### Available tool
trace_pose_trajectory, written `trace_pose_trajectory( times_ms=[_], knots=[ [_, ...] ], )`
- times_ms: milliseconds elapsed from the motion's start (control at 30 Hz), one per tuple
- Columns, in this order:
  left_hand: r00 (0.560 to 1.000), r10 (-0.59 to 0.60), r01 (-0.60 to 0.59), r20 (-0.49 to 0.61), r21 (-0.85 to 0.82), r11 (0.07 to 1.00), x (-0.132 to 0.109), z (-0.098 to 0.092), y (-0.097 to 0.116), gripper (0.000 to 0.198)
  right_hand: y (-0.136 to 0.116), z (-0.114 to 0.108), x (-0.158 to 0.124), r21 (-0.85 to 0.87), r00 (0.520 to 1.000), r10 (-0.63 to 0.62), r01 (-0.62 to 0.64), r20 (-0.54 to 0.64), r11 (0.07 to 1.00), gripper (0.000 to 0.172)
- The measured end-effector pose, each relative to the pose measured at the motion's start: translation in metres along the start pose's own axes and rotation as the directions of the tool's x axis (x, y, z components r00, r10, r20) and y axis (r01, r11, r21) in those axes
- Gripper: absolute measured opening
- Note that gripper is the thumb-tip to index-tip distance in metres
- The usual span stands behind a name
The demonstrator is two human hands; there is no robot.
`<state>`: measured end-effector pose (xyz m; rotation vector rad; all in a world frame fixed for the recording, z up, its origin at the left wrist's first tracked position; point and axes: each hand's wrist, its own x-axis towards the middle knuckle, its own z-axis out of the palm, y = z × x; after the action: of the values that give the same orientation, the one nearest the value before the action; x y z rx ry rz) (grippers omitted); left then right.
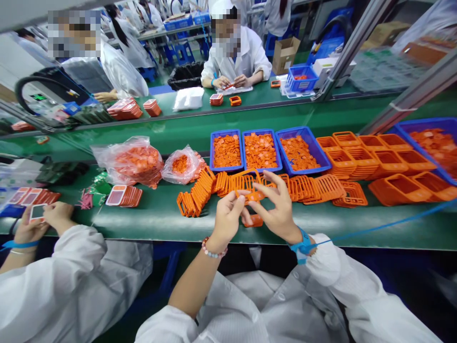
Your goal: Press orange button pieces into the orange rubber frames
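Note:
My left hand [229, 216] is closed, its thumb and fingers pinching an orange plastic frame [253, 196] just above the bench edge. My right hand [276, 207] is at the frame's other side with fingers spread apart; whether its fingertips touch the frame I cannot tell. Below my hands another orange frame [254, 221] lies on the green bench, partly hidden by the fingers. Right behind stands a long row of upright orange frames [298, 188], leaning on one another.
Blue bins [225, 148] of small orange pieces stand behind the row. Stacked orange frames [400, 188] fill the right. Plastic bags [130, 159] of orange parts lie left. A co-worker's hands [46, 219] hold a framed part. A blue cord [385, 222] runs from my right wrist.

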<state>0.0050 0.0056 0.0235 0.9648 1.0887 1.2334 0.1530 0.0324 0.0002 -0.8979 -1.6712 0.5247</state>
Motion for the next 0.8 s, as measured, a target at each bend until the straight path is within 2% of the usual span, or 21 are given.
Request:
trace_pose_trajectory(
  times_ms=[67,133,167,233,300,333,367,433,467,600,700,800],
  knots=[
    [0.996,0.007,-0.018,0.084,0.122,0.992,0.001,-0.001,0.0,0.045,0.003,-0.002,-0.002,0.246,0.964,0.258,-0.264,0.06,0.933,0.058],
    [0.991,0.004,-0.041,0.136,0.27,0.962,0.004,-0.003,0.0,0.04,0.008,-0.005,-0.003,0.438,0.879,0.456,-0.469,0.142,0.767,0.071],
    [0.987,0.004,-0.06,0.159,0.35,0.935,0.007,-0.005,0.0,0.039,0.01,-0.007,-0.004,0.495,0.836,0.526,-0.526,0.152,0.692,0.071],
    [0.983,0.017,-0.11,0.18,0.515,0.85,0.019,-0.012,0.002,0.04,0.015,-0.011,-0.004,0.548,0.773,0.623,-0.575,0.121,0.607,0.057],
    [0.986,0.066,-0.156,0.156,0.682,0.714,0.04,-0.022,0.008,0.044,0.016,-0.016,-0.005,0.571,0.737,0.666,-0.598,0.115,0.563,0.041],
    [0.987,0.104,-0.162,0.124,0.765,0.624,0.055,-0.028,0.011,0.043,0.016,-0.018,-0.006,0.581,0.726,0.675,-0.608,0.131,0.541,0.038],
    [0.985,0.143,-0.153,0.093,0.848,0.507,0.071,-0.034,0.015,0.041,0.016,-0.02,-0.007,0.592,0.715,0.682,-0.619,0.153,0.516,0.039],
    [0.986,0.155,-0.095,0.063,0.973,0.209,0.107,-0.044,0.023,0.035,0.014,-0.024,-0.01,0.609,0.692,0.693,-0.643,0.202,0.464,0.044],
    [0.989,0.144,-0.066,0.043,0.985,0.156,0.125,-0.048,0.026,0.033,0.013,-0.025,-0.012,0.61,0.679,0.698,-0.657,0.225,0.443,0.046],
    [0.996,0.086,-0.007,0.003,0.999,0.046,0.178,-0.052,0.029,0.032,0.009,-0.031,-0.017,0.586,0.672,0.691,-0.682,0.266,0.437,0.045],
    [0.999,0.039,0.027,-0.027,1.0,-0.005,0.197,-0.046,0.021,0.028,0.004,-0.035,-0.02,0.582,0.68,0.689,-0.674,0.251,0.455,0.043],
    [0.998,0.008,0.061,-0.06,0.998,-0.023,0.205,-0.04,0.011,0.024,-0.001,-0.037,-0.023,0.591,0.677,0.692,-0.673,0.249,0.445,0.04]
  ],
)
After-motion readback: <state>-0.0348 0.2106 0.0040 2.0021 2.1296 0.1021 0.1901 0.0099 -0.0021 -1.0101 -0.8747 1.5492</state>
